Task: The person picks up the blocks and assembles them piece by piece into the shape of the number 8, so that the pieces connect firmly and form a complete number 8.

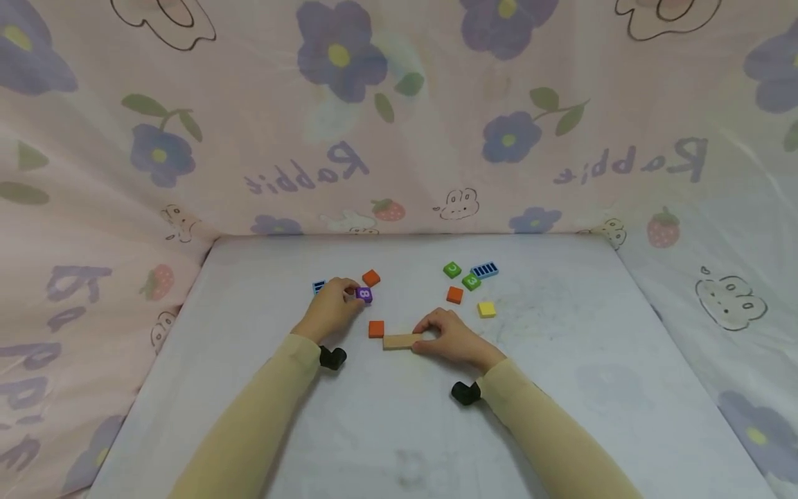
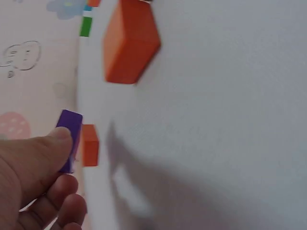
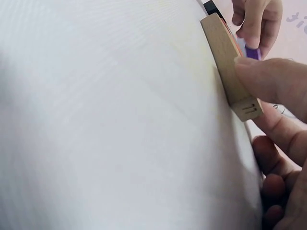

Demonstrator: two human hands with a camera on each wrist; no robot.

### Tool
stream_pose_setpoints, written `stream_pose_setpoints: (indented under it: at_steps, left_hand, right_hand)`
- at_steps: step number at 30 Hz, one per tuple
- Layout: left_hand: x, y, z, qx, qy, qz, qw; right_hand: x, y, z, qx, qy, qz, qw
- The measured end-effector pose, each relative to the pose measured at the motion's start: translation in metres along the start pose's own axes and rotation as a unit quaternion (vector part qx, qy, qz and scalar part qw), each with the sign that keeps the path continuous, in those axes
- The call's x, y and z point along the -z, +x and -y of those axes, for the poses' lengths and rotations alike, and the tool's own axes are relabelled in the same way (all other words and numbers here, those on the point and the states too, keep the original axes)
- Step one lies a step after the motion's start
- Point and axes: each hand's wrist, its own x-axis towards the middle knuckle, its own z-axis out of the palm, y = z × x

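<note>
Between thumb and fingers, my left hand (image 1: 333, 308) pinches a small purple tile (image 1: 364, 295) marked with a white 8. In the left wrist view the purple tile (image 2: 70, 139) is seen edge-on under the thumb. My right hand (image 1: 455, 337) grips the right end of a plain wooden block (image 1: 397, 342) lying on the white tabletop. The right wrist view shows dark marks on the end of this wooden block (image 3: 228, 64). An orange tile (image 1: 376, 329) lies by the block's left end, and another orange tile (image 1: 370, 278) sits just beyond the purple one.
A blue striped piece (image 1: 320, 285) is partly hidden behind my left hand. Toward the back right lie two green tiles (image 1: 471, 281), a long blue striped block (image 1: 484, 269), an orange tile (image 1: 454, 295) and a yellow tile (image 1: 486, 309). Patterned cloth (image 1: 424, 138) walls the table.
</note>
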Motion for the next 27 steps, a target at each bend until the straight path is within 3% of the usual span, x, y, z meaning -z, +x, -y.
stream_pose_setpoints:
  at_steps: [3,6,13,19,27]
  left_hand:
    - [0.007,-0.009,-0.001,-0.017,-0.008,-0.009,0.9998]
    - [0.012,-0.022,-0.001,-0.029,-0.026,0.004,0.9992]
    - [0.008,-0.057,0.006,-0.040,-0.070,0.088,0.9929]
    - [-0.008,-0.067,0.016,-0.055,-0.059,0.130,0.9882]
    - [-0.018,-0.073,0.019,-0.059,-0.053,0.149,0.9856]
  right_hand:
    - [0.000,-0.001,0.001,-0.002,0.001,-0.002,1.0000]
    - [0.000,-0.001,0.002,-0.008,0.001,-0.002,1.0000]
    - [0.000,0.000,0.004,-0.004,-0.002,-0.003,1.0000]
    - [0.000,0.001,0.006,-0.007,-0.006,-0.007,0.9999]
    - [-0.001,0.000,0.006,-0.005,-0.005,-0.005,1.0000]
